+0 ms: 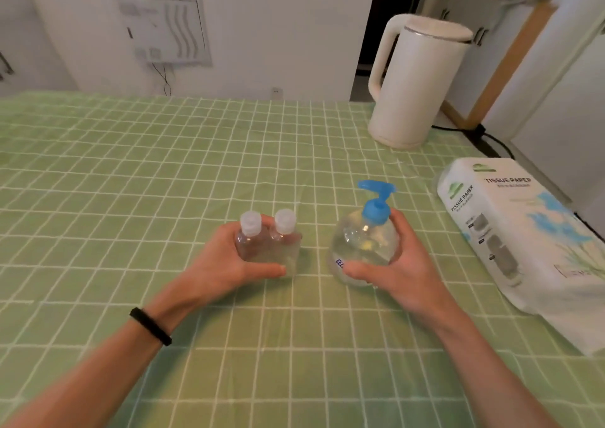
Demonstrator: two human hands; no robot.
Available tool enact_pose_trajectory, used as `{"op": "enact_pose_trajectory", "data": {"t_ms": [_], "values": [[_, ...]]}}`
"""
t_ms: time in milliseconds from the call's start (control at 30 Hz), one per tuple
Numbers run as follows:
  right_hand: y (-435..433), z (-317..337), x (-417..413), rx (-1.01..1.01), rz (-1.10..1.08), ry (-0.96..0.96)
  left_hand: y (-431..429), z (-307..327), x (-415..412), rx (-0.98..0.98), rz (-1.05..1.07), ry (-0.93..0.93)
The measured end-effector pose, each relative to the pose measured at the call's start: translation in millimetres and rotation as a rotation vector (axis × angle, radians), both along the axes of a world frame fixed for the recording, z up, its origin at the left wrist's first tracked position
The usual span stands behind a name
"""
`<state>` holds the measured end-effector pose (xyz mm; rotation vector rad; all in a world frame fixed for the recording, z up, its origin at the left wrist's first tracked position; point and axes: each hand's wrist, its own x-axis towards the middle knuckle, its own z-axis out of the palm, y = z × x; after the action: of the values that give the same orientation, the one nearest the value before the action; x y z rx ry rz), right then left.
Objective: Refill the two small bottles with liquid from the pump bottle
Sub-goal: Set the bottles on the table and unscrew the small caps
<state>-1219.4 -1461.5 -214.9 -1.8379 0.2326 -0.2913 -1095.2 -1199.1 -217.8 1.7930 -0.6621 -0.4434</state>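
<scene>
Two bare forearms reach in from the near edge, a black wristband (pixel 150 326) on the left one. The step in hand looks like setting the bottles out on the bench (pixel 163 165) before any cap comes off. To do it well, stand both small bottles upright and a little apart. Then free the left hand to unscrew one cap while the right steadies the pump bottle so its spout can be aimed at a narrow neck.

The left hand (pixel 235 257) grips the two small bottles (pixel 268 244) side by side and touching. Its thumb crosses their near face and its fingers (pixel 266 221) curl behind the necks. Their white caps (pixel 250 223) are on.

Just beside them, the right hand (pixel 402 264) wraps the clear pump bottle (pixel 363 244). Its thumb lies low on the near side and its fingers (pixel 397 221) reach round the shoulder under the blue pump head (pixel 376 205). The hand is widely spread to span the round body.

Whether either load rests on the green checked cloth or hangs just above it, I cannot tell.

Farther right lies a pack of tissue paper (pixel 523 231), and beyond it stands a cream kettle (pixel 415 83).
</scene>
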Motion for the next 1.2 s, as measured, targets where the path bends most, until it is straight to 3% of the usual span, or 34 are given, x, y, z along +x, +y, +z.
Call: {"op": "enact_pose_trajectory", "data": {"t_ms": [533,1200], "values": [[0.0,-14.5,-0.2,0.017,0.014,-0.077,-4.3,-6.5,-0.1,-0.067,-0.081,0.099],[0.2,-13.3,6.1,0.052,0.044,-0.086,-5.4,-9.1,-1.9,-0.051,0.005,0.033]]}}
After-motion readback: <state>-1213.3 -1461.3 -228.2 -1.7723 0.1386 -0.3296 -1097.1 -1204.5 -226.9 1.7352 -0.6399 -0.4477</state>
